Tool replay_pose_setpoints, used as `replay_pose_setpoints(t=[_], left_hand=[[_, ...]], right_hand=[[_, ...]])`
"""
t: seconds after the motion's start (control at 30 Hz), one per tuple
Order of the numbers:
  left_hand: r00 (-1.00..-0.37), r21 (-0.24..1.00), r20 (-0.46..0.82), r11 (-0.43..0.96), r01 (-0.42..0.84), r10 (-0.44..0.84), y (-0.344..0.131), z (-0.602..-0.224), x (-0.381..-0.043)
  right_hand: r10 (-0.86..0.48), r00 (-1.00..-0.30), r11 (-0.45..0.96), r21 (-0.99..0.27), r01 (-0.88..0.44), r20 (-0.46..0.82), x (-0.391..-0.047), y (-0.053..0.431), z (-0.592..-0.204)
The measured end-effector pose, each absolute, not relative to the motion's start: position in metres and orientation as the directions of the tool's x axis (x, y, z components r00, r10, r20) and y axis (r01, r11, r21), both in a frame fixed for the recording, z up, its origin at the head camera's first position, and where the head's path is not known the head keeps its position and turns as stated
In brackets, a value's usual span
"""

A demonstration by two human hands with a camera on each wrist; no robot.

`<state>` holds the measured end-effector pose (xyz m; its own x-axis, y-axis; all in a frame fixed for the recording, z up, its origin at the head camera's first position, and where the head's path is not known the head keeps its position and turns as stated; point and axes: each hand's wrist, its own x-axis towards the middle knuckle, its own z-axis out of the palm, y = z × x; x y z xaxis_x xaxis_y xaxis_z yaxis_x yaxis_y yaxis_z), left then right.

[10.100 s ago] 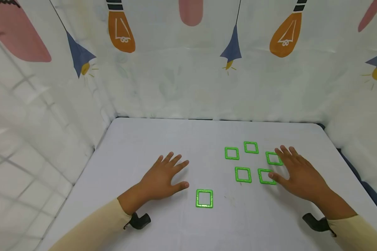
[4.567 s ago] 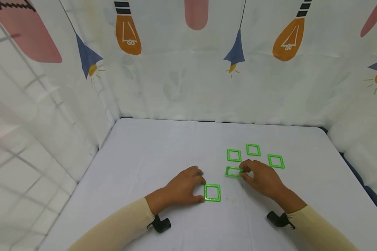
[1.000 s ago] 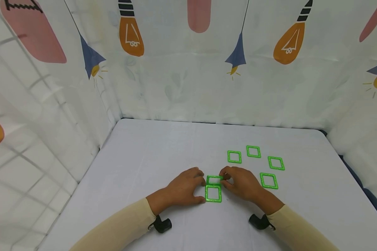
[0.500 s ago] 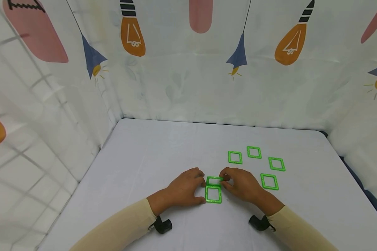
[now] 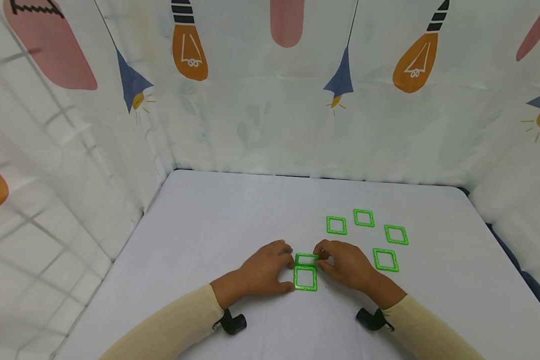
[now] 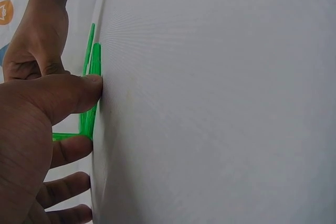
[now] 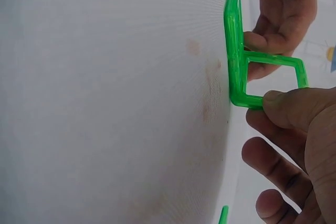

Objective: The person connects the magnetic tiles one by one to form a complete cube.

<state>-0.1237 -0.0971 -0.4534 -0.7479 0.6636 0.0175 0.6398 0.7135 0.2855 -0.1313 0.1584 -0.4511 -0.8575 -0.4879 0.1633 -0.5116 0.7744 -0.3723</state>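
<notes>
A green square magnetic tile, an open frame, lies flat on the white table. My left hand holds it at its left side, thumb at the near corner and index finger at the far corner. A second green tile stands upright along the flat tile's far edge, the two meeting at an angle in the right wrist view. My right hand pinches the upright tile's right side between thumb and index finger, its other fingers loosely bent. The left thumb hides part of the tiles in the left wrist view.
Several more green tiles lie flat to the right and behind: one tile, another tile, a third tile and one nearer tile. A patterned white curtain closes off the table's back and sides.
Since the earliest frame, the right hand has picked up one tile from the right group and brought it left to the flat tile, which the left hand has taken hold of. Lately both hands stay still.
</notes>
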Motion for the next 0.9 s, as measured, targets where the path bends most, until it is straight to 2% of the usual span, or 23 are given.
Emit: replay_pose_setpoints(t=[0.27, 0.43, 0.67, 0.9], left_hand=[[-0.741, 0.293, 0.018, 0.705, 0.646, 0.671, -0.098, -0.454, -0.125], [-0.739, 0.335, 0.021, 0.692, 0.639, 0.673, -0.101, -0.451, -0.128], [-0.769, 0.412, 0.026, 0.694, 0.591, 0.639, -0.101, -0.447, -0.133], [-0.752, 0.442, 0.059, 0.658, 0.609, 0.656, -0.097, -0.444, -0.136]], right_hand=[[-0.481, -0.861, 0.780, -0.367, -0.507, 0.166, -0.130, 0.157, -0.450], [-0.474, -0.868, 0.785, -0.375, -0.493, 0.149, -0.130, 0.157, -0.452], [-0.476, -0.869, 0.784, -0.381, -0.489, 0.135, -0.130, 0.157, -0.452], [-0.495, -0.858, 0.780, -0.367, -0.507, 0.134, -0.132, 0.156, -0.449]])
